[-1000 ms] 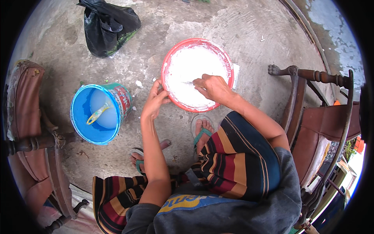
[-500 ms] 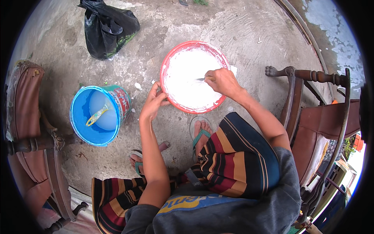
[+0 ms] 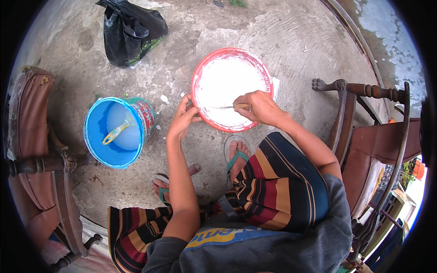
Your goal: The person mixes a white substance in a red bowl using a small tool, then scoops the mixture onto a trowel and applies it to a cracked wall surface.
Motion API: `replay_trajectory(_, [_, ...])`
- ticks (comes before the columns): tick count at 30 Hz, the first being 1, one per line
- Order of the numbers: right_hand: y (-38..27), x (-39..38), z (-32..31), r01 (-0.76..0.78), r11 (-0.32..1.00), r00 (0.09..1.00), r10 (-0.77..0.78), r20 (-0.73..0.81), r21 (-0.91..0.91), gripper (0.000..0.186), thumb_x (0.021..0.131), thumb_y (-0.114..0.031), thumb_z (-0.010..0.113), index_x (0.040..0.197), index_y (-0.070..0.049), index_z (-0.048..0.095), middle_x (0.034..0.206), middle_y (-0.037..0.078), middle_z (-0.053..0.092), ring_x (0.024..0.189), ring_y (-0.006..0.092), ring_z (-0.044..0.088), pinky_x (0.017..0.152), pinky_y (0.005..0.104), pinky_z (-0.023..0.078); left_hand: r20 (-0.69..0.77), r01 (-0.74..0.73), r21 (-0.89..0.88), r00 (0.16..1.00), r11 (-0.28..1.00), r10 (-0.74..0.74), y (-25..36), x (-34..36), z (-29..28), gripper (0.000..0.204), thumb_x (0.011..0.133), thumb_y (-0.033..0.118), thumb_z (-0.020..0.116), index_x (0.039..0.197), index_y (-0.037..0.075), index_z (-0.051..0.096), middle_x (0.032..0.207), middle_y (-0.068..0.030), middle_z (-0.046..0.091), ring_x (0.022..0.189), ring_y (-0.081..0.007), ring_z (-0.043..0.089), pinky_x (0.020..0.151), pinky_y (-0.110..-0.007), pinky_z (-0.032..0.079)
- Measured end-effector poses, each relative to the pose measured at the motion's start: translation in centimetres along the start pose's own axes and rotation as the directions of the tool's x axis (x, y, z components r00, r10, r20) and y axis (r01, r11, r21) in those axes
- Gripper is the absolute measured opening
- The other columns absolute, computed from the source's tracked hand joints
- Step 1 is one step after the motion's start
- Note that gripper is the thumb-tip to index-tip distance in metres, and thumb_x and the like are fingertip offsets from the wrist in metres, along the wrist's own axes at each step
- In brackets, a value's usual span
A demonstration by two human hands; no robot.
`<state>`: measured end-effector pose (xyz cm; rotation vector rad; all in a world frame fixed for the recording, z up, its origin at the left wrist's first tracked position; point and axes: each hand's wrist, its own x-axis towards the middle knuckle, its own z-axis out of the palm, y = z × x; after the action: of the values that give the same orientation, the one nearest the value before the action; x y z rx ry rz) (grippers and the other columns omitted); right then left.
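Observation:
A red plastic basin point(image 3: 230, 82) filled with bright white paste stands on the concrete floor. My left hand point(image 3: 185, 119) grips its left rim, thumb at the edge. My right hand point(image 3: 258, 109) is closed on a putty knife point(image 3: 243, 106) with a wooden handle, its thin blade reaching leftward into the paste. A blue bucket point(image 3: 99, 150) stands to the left, holding pale cloudy liquid point(image 3: 132, 139) and a yellow-handled brush point(image 3: 114, 133).
A black plastic bag point(image 3: 125, 38) lies at the upper left. Worn wooden chairs with brown cushions sit at left point(image 3: 34, 113) and right point(image 3: 382, 141). My sandalled feet point(image 3: 236, 164) are just below the basin. A weathered wall point(image 3: 387, 36) is at upper right.
My right hand with the knife has moved a little down from half a second ago, after moving up and right before that. My left hand stays at the rim.

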<state>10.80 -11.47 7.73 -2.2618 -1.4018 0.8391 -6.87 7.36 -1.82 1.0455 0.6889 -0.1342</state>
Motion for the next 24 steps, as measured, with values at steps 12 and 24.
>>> replay_trajectory(12, [6.4,4.7,-3.0,0.183,0.760,0.898,-0.388,-0.210,-0.623,0.028,0.083,-0.010,0.065,0.110,-0.012,0.070,0.082,0.010,0.062,0.072,0.0267,0.066,0.059,0.0372,0.053,-0.052,-0.042,-0.007,0.998,0.999,0.042,-0.2,0.0,1.4,0.036,0.088,0.020,0.056,0.123,0.014,0.049,0.121,-0.0040,0.058,0.110,-0.0166,0.057,0.086,-0.038,0.050])
replay_trajectory(24, [8.2,-4.5,-3.3,-0.257,0.966,0.964,0.259,0.060,-0.035,0.020,0.084,-0.015,0.069,0.100,-0.004,0.074,0.089,0.017,0.072,0.078,0.0277,0.070,0.072,0.0381,0.054,-0.059,-0.127,-0.014,0.990,0.992,0.126,4.2,-1.1,5.8,0.032,0.091,0.018,0.055,0.121,0.014,0.046,0.127,-0.0103,0.055,0.115,-0.0199,0.054,0.085,-0.039,0.052])
